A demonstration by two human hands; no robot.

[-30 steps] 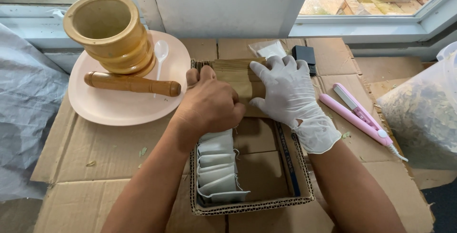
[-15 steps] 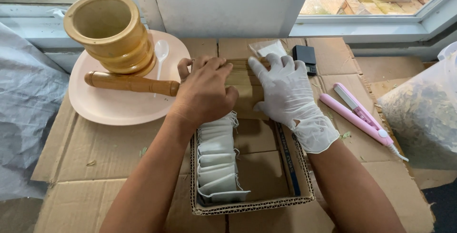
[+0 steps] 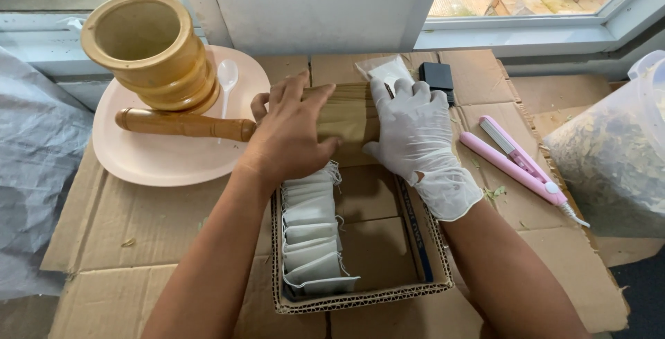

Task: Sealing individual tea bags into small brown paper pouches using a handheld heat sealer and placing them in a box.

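Observation:
My bare left hand [image 3: 291,135] and my white-gloved right hand [image 3: 415,138] both grip a stack of brown paper packets [image 3: 350,114] from either side. The stack sits at the far end of a shallow cardboard tray [image 3: 360,301]. Inside the tray, a row of several white filter sachets [image 3: 312,235] with threads stands along its left side, just below my left hand. The right half of the tray shows bare cardboard. My palms hide the ends of the stack.
To the left, a pink plate [image 3: 166,166] carries a wooden mortar [image 3: 149,51], a pestle [image 3: 183,124] and a white spoon [image 3: 226,79]. To the right are a pink sealer tool [image 3: 516,159], a small black box [image 3: 436,76], a clear pouch [image 3: 383,70] and a bag of dried leaves [image 3: 609,159].
My left hand has slid slightly away from me and spread its fingers over the brown stack. My right hand has barely shifted. The stack stays at the tray's far end.

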